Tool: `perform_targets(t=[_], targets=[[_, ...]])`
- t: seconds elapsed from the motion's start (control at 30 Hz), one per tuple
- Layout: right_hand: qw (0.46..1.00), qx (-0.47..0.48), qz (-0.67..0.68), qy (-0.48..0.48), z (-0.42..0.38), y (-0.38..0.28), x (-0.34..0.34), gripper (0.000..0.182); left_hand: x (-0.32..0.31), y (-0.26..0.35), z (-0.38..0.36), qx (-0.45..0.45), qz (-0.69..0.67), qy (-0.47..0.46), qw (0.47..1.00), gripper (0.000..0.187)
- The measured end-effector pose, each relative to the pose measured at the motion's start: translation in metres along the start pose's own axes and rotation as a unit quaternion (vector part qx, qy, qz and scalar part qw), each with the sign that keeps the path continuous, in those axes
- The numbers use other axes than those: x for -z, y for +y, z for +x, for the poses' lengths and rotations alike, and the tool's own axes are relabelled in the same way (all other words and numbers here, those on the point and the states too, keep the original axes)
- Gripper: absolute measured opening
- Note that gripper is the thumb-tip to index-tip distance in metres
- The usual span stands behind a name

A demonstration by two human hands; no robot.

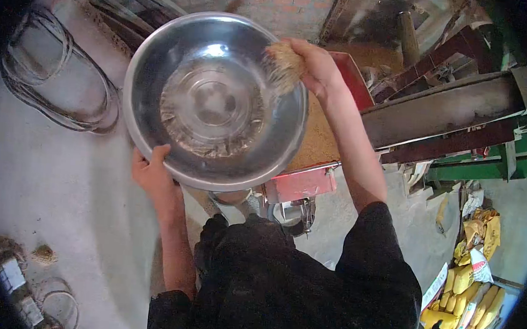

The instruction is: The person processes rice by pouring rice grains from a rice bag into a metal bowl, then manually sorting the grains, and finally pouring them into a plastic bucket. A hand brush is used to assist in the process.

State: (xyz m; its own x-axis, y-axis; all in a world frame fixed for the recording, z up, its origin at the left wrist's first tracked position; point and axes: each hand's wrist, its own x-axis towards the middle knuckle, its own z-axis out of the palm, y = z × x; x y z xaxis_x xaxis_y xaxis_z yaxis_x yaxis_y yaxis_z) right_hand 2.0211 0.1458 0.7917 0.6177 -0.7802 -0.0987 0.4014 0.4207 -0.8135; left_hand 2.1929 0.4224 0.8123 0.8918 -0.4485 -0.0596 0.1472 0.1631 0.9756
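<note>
A wide stainless steel basin (pixel 227 173) is held up in front of me, tilted so its shiny inside faces my view. My left hand (pixel 156 176) grips its rim at the lower left, with the thumb over the edge. At the upper right of the basin, my right hand (pixel 319 68) is closed on a tan bristly brush (pixel 282 69). The bristles overlap the basin's inner wall in this view. Dull, brownish residue marks a ring around the basin's bottom.
Behind the basin is a red metal hopper (pixel 301 186) with brown grainy material (pixel 320 138) in it. Machine beams (pixel 448 106) run to the right. Coiled hose (pixel 63 86) lies on the concrete floor at left. Yellow sacks (pixel 469 298) are stacked at lower right.
</note>
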Motion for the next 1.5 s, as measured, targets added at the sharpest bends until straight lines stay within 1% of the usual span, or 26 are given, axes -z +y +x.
perform_targets(t=[0.13, 0.2, 0.23, 0.3, 0.33, 0.4, 0.47, 0.5, 0.53, 0.6, 0.63, 0.7, 0.73, 0.77, 0.8, 0.83, 0.87, 0.9, 0.97, 1.0, 1.07, 1.17, 1.3, 1.33, 1.43, 1.5], targets=[[0.999, 0.001, -0.041, 0.006, -0.01, -0.015, -0.018, 0.028, -0.013, -0.015, 0.005, -0.024, -0.005, -0.041, 0.999, 0.021], [0.984, 0.041, -0.168, -0.034, -0.015, -0.025, -0.018, 0.031, -0.015, -0.02, 0.006, -0.016, -0.005, -0.049, 0.999, 0.02], [0.984, 0.041, -0.169, -0.034, -0.017, -0.029, -0.019, 0.031, -0.016, -0.022, 0.007, -0.009, -0.004, -0.058, 0.998, 0.019], [0.928, 0.159, -0.33, -0.068, -0.021, -0.036, -0.017, 0.029, -0.02, -0.024, 0.008, -0.009, -0.029, -0.063, 0.998, 0.018], [0.928, 0.159, -0.331, -0.067, -0.024, -0.038, -0.014, 0.029, -0.022, -0.025, 0.008, -0.01, -0.054, -0.068, 0.996, 0.017], [0.802, 0.254, -0.54, -0.023, -0.033, -0.042, -0.007, 0.031, -0.028, -0.02, 0.006, -0.015, -0.045, -0.068, 0.997, 0.015], [0.769, 0.229, -0.597, -0.035, -0.046, -0.045, 0.002, 0.033, -0.035, -0.018, 0.007, -0.022, -0.037, -0.067, 0.997, 0.014], [0.732, 0.201, -0.649, -0.046, -0.05, -0.045, 0.008, 0.036, -0.037, -0.018, 0.008, -0.071, 0.0, -0.087, 0.994, 0.011], [0.732, 0.201, -0.649, -0.045, -0.052, -0.043, 0.016, 0.036, -0.04, -0.018, 0.008, -0.12, 0.037, -0.107, 0.986, 0.009], [0.775, 0.243, -0.568, 0.129, -0.051, -0.035, 0.037, 0.042, -0.052, -0.012, 0.002, -0.164, 0.068, -0.136, 0.975, 0.008], [0.775, 0.245, -0.567, 0.131, -0.048, -0.03, 0.048, 0.042, -0.059, -0.009, -0.003, -0.208, 0.099, -0.162, 0.959, 0.007], [0.783, 0.278, -0.416, 0.37, -0.035, -0.019, 0.076, 0.056, -0.072, -0.009, -0.007, -0.258, 0.122, -0.175, 0.942, 0.006], [0.782, 0.281, -0.413, 0.372, -0.027, -0.017, 0.093, 0.056, -0.077, -0.01, -0.008, -0.368, 0.172, -0.194, 0.893, 0.009], [0.858, 0.226, -0.226, 0.402, -0.019, -0.016, 0.11, 0.06, -0.083, -0.012, -0.008, -0.472, 0.218, -0.21, 0.828, 0.012], [0.896, 0.162, -0.028, 0.413, -0.016, -0.016, 0.125, 0.064, -0.089, -0.013, -0.008, -0.476, 0.216, -0.211, 0.826, 0.012], [0.895, 0.166, -0.026, 0.413, -0.018, -0.015, 0.132, 0.064, -0.095, -0.016, -0.008, -0.565, 0.202, -0.24, 0.763, 0.014], [0.91, 0.191, 0.083, 0.359, -0.019, -0.014, 0.138, 0.063, -0.098, -0.019, -0.009, -0.646, 0.185, -0.266, 0.691, 0.017], [0.915, 0.208, 0.145, 0.314, -0.019, -0.014, 0.143, 0.061, -0.1, -0.023, -0.012, -0.649, 0.185, -0.265, 0.689, 0.017], [0.916, 0.223, 0.198, 0.27, -0.015, -0.011, 0.148, 0.058, -0.1, -0.029, -0.02, -0.673, 0.095, -0.405, 0.611, 0.02], [0.916, 0.227, 0.213, 0.254, -0.01, -0.012, 0.15, 0.056, -0.097, -0.028, -0.024, -0.677, 0.099, -0.399, 0.611, 0.02], [0.918, 0.227, 0.223, 0.238, -0.004, -0.01, 0.153, 0.053, -0.088, -0.028, -0.036, -0.705, 0.131, -0.452, 0.531, 0.021], [0.923, 0.221, 0.215, 0.228, 0.003, -0.006, 0.164, 0.048, -0.09, -0.016, -0.043, -0.745, 0.11, -0.419, 0.508, 0.02], [0.942, 0.19, 0.166, 0.222, 0.011, 0.003, 0.182, 0.042, -0.106, -0.015, -0.044, -0.752, 0.056, -0.366, 0.546, 0.019], [0.947, 0.181, 0.147, 0.219, 0.018, 0.002, 0.188, 0.041, -0.105, -0.013, -0.038, -0.76, 0.07, -0.364, 0.534, 0.019], [0.957, 0.162, 0.077, 0.228, 0.018, 0.003, 0.212, 0.036, -0.088, 0.0, -0.021, -0.714, 0.138, -0.36, 0.584, 0.019], [0.954, 0.132, -0.03, 0.266, 0.026, -0.003, 0.25, 0.033, -0.084, -0.004, -0.01, -0.624, 0.141, -0.252, 0.726, 0.014]])
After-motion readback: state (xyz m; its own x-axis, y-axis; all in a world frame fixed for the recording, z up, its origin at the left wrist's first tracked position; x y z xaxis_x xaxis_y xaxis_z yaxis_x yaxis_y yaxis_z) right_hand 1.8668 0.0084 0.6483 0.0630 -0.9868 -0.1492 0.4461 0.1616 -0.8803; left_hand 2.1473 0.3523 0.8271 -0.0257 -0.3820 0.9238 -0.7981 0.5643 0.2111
